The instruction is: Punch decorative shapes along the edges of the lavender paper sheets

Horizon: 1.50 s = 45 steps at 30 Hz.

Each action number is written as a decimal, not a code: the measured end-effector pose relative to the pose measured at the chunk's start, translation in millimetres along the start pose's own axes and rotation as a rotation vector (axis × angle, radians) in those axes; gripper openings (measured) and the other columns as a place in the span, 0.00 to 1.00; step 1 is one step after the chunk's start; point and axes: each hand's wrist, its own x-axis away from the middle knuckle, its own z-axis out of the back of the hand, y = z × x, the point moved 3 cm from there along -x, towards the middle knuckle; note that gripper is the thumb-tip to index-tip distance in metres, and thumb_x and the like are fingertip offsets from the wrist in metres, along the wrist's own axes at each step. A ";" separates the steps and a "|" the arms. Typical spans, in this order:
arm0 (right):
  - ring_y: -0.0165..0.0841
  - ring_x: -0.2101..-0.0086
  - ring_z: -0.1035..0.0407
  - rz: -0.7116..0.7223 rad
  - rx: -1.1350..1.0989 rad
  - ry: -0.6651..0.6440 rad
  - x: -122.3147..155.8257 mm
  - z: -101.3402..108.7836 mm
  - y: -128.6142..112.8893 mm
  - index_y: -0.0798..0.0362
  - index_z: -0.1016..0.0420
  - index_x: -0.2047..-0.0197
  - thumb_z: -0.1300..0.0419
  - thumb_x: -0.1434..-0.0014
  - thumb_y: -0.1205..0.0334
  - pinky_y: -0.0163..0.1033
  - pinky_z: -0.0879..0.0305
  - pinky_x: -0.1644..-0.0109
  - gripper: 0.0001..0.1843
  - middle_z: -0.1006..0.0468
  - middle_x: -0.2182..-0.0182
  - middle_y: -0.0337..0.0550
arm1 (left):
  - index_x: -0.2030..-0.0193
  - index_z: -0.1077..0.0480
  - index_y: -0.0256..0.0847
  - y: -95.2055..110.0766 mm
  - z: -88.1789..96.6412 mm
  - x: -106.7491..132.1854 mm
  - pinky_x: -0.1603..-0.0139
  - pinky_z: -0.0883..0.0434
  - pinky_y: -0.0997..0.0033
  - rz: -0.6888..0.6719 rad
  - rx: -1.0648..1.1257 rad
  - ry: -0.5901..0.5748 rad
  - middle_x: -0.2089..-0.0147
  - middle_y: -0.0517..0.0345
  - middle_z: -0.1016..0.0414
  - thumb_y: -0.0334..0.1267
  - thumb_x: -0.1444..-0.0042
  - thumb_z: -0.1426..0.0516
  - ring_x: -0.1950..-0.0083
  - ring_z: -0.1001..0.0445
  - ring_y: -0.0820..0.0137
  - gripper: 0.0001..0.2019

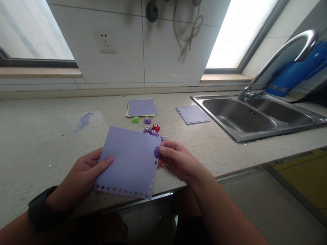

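Observation:
A square sheet of purple paper [130, 160] is pinched at its left edge by my left hand [88, 170], thumb on top. Small punched shapes run along its bottom edge and up part of its right edge. My right hand [179, 158] grips a small purple craft punch [157, 151], set on the paper's right edge above the last visible holes. Beyond the sheet lie several more craft punches, among them a green punch [135, 119], a red punch [155, 127] and a purple punch [148, 120]. The sheet partly hides some of them.
A stack of coloured paper [142, 107] lies at the back. Right of it is a purple sheet with punched edges [193, 114], close to the steel sink [233, 112] with its faucet [278, 55]. Purple paper bits [83, 122] lie left. The counter's front edge [163, 196] runs below the paper.

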 end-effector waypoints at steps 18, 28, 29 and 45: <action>0.26 0.74 0.31 -0.012 0.025 0.002 -0.3 0.8 1.0 0.56 0.26 0.68 0.28 0.45 0.54 0.34 0.34 0.67 0.16 0.25 0.73 0.38 | 0.41 0.26 0.44 -1.7 1.1 -0.9 0.69 0.19 0.65 -0.006 -0.055 0.010 0.62 0.54 0.15 0.41 0.45 0.33 0.70 0.17 0.61 0.24; 0.26 0.74 0.31 -0.015 0.034 0.001 -0.7 1.7 1.6 0.56 0.26 0.68 0.28 0.45 0.53 0.34 0.34 0.67 0.16 0.24 0.73 0.38 | 0.39 0.27 0.43 -0.3 -0.4 1.3 0.66 0.18 0.65 0.001 -0.039 0.005 0.60 0.53 0.14 0.43 0.46 0.33 0.68 0.16 0.60 0.26; 0.26 0.74 0.31 -0.016 0.034 0.001 -0.8 1.8 1.7 0.56 0.26 0.68 0.28 0.45 0.53 0.34 0.34 0.68 0.16 0.24 0.73 0.38 | 0.39 0.27 0.43 -0.1 -0.8 1.3 0.67 0.18 0.64 -0.004 -0.041 0.007 0.59 0.53 0.14 0.44 0.46 0.33 0.67 0.16 0.60 0.27; 0.26 0.74 0.32 -0.019 0.008 -0.010 -2.3 1.0 2.5 0.56 0.29 0.69 0.28 0.45 0.55 0.33 0.35 0.68 0.16 0.25 0.73 0.38 | 0.42 0.25 0.44 0.2 1.3 1.6 0.69 0.19 0.67 -0.013 -0.061 0.006 0.60 0.53 0.14 0.41 0.45 0.32 0.69 0.17 0.61 0.24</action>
